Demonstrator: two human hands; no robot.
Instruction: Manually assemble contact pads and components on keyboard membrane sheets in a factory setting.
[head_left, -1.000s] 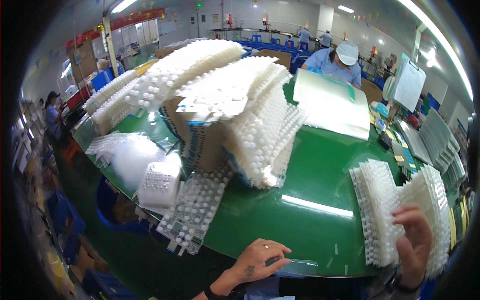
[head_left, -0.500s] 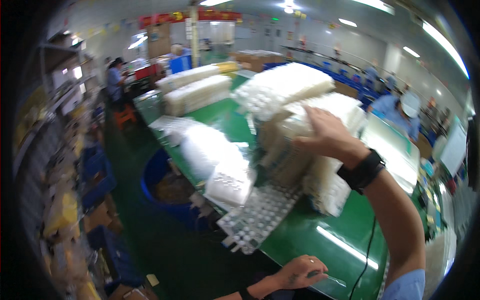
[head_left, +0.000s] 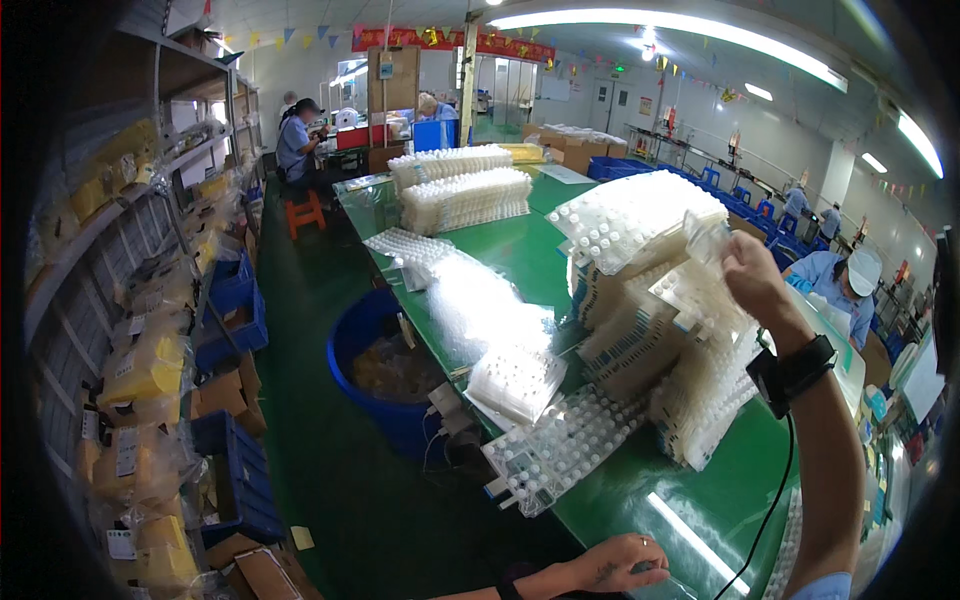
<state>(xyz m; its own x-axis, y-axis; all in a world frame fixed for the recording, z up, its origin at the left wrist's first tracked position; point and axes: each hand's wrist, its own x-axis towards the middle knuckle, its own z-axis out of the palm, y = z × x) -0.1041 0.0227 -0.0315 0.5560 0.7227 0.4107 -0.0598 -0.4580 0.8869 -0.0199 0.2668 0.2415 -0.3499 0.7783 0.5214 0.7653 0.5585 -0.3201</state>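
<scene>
My right hand [head_left: 752, 280] is raised over a tall pile of clear plastic blister trays [head_left: 640, 300] on the green table [head_left: 690, 500] and grips the edge of a clear tray [head_left: 706, 236] at the pile's top. A black watch sits on that wrist. My left hand [head_left: 622, 563] rests on the table's near edge, fingers curled over the rim, with a ring on one finger. More loose trays [head_left: 560, 450] lie flat at the foot of the pile.
A blue bin [head_left: 375, 370] stands on the floor beside the table. Shelves with yellow bags and blue crates [head_left: 150, 350] line the left aisle. Further tray stacks [head_left: 460, 185] sit at the table's far end. People in blue work at the back and at the right.
The view has swung left toward the aisle. My right hand rose from the trays at the table's right to the top of the big pile and took hold of a tray.
</scene>
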